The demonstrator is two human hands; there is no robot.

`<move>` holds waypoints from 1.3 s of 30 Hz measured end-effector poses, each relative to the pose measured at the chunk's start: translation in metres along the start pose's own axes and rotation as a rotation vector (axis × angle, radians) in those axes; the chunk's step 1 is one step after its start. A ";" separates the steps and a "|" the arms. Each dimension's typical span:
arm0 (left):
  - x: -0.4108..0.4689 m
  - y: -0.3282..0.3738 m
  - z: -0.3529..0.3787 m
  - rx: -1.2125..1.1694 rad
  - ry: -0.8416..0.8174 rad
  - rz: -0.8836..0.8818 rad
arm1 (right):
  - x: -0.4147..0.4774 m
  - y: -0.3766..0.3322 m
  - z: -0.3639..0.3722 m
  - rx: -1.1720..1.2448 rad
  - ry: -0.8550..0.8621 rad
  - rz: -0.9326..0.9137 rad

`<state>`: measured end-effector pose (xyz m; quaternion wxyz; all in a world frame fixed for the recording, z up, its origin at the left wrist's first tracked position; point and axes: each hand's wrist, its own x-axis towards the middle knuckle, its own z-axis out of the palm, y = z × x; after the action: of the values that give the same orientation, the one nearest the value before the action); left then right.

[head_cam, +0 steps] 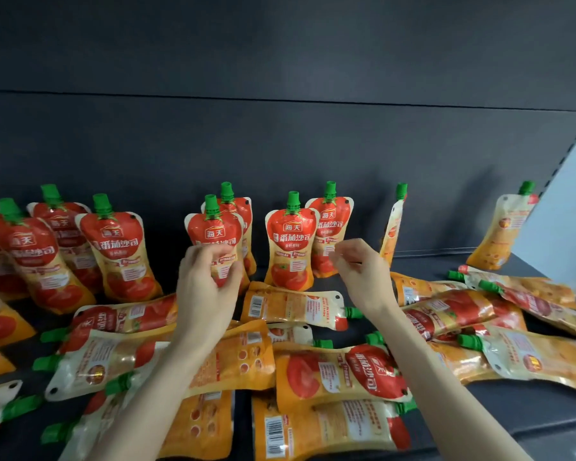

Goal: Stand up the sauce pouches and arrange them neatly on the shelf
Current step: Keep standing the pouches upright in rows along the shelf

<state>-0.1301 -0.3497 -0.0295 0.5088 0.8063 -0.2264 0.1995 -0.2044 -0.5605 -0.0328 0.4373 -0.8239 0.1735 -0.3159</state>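
Red-and-orange foil sauce pouch with a green screw cap (215, 234) stands upright in the back row, and your left hand (207, 287) has its fingers curled round the pouch's lower half. Your right hand (363, 274) hangs loosely curled and holds nothing, though blur hides the fingertips.

The likeliest next pick is the flat orange pouch showing its barcode (293, 306). It lies on the dark grey metal shelf (529, 417) just in front of the standing row and between your two wrists. Its long axis runs left to right, and its green spout (353, 312) points right, just beside your right wrist. So your right hand is the nearer one. Take it at the spout end and swing it upright.
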 end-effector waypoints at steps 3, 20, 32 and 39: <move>-0.001 0.028 0.028 -0.065 -0.156 0.071 | -0.002 0.010 -0.033 -0.040 0.017 0.002; 0.040 0.163 0.237 -0.146 -0.118 -0.018 | 0.078 0.102 -0.252 -0.058 0.180 -0.004; 0.049 0.172 0.267 0.022 -0.092 -0.064 | 0.146 0.152 -0.295 -0.171 0.178 -0.104; 0.063 0.195 0.274 -0.105 -0.038 -0.018 | 0.173 0.153 -0.292 -0.194 0.138 -0.067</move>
<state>-0.1643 -0.6836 0.0371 0.5478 0.7840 -0.2391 0.1674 -0.2745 -0.9218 0.0259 0.3317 -0.8441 0.2052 -0.3680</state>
